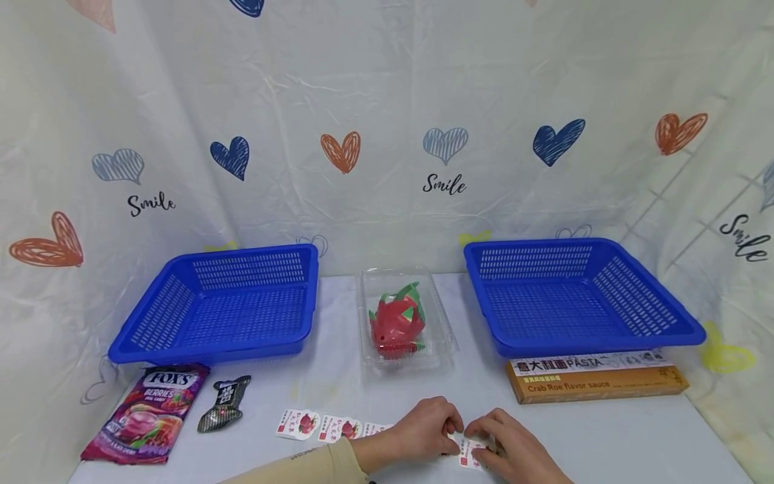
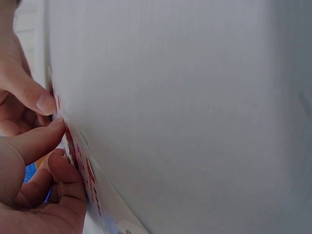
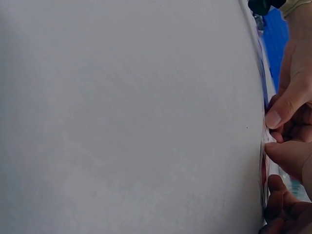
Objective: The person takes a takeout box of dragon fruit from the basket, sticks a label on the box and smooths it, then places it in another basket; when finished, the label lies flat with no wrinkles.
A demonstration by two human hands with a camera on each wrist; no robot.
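Observation:
A strip of white dragon fruit stickers [image 1: 341, 429] lies along the front of the table, passing under my hands. My left hand [image 1: 423, 430] pinches it between thumb and curled fingers. Close beside it on the right, my right hand [image 1: 514, 450] pinches the strip's right end, where one sticker [image 1: 468, 454] shows. The left wrist view has the strip [image 2: 92, 183] edge-on, with the left hand [image 2: 44, 190] below and the right hand [image 2: 22, 85] above. Further back, a red and green dragon fruit [image 1: 398, 321] sits inside a clear plastic box [image 1: 365, 309].
Two blue baskets stand at the back, one left [image 1: 242, 349] and one right [image 1: 580, 346]. A Fox's candy bag [image 1: 148, 417] and a small black packet [image 1: 224, 403] lie at left. At right is a pasta box [image 1: 598, 380]. A heart-printed curtain [image 1: 387, 81] hangs behind.

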